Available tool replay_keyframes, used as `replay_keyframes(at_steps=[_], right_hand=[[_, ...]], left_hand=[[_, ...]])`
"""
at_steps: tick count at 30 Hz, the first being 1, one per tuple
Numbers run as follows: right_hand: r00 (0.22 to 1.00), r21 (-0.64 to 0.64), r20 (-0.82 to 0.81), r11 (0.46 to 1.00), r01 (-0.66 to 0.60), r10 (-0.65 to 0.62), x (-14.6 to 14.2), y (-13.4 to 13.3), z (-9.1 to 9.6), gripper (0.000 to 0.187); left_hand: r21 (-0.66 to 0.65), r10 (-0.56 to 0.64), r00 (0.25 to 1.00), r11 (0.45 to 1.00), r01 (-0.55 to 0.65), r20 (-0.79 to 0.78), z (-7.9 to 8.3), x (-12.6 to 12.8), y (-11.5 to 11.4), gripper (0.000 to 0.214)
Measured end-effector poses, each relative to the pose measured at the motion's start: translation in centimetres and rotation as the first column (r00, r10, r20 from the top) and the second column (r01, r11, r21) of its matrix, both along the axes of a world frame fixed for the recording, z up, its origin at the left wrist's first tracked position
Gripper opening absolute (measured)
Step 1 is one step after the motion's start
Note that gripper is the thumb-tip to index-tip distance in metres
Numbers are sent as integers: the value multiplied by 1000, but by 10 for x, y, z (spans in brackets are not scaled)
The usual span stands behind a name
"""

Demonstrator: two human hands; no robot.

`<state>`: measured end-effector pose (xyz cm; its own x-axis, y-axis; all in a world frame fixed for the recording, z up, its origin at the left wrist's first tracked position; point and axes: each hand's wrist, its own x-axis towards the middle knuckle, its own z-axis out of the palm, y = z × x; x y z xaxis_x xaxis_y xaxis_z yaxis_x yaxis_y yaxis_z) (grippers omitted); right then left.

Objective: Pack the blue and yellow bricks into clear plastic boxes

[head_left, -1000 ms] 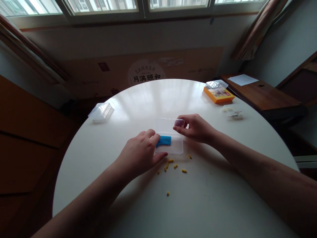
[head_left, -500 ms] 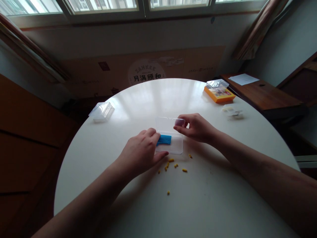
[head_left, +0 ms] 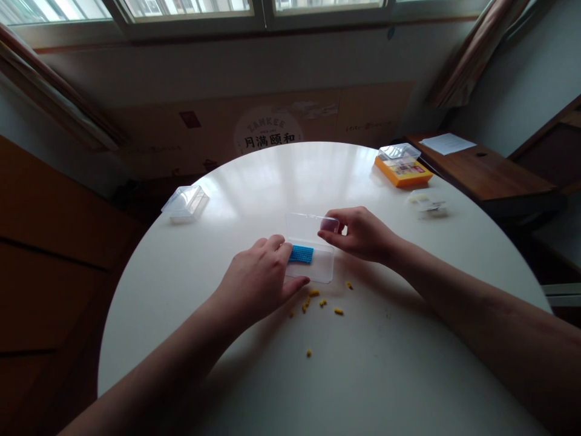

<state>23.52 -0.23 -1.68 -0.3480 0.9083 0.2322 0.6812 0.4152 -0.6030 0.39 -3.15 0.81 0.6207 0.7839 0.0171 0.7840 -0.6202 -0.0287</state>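
A clear plastic box (head_left: 322, 267) lies on the table with its hinged lid (head_left: 303, 226) raised at the far side. Inside, toward the left, is a flat blue studded piece (head_left: 302, 254), its left end hidden by fingers. My left hand (head_left: 261, 272) wraps around the box's left side, thumb along the near edge and fingertips by the blue piece. My right hand (head_left: 358, 233) pinches the right edge of the lid between thumb and fingers. Several small yellow pieces (head_left: 314, 293) are scattered on the table just nearer than the box.
Another clear plastic box (head_left: 187, 204) rests at the left rim of the round white table (head_left: 385, 375). On the far right are an orange box (head_left: 403, 174) with a clear case (head_left: 399, 151) on it, and a small clear packet (head_left: 429, 204). Beyond stands a wooden desk (head_left: 503, 172) with papers.
The blue piece has shifted slightly inside the box and lies a little straighter. Both hands keep nearly the same place, and the lid stays raised.
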Motion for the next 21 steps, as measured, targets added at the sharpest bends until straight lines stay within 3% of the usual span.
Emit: replay_keyframes(at_steps=[21], right_hand=[[1000, 3, 2, 1000, 8, -8, 0, -1, 0, 20]], left_hand=[[-17, -12, 1000, 1000, 12, 29, 0, -5, 1, 48]])
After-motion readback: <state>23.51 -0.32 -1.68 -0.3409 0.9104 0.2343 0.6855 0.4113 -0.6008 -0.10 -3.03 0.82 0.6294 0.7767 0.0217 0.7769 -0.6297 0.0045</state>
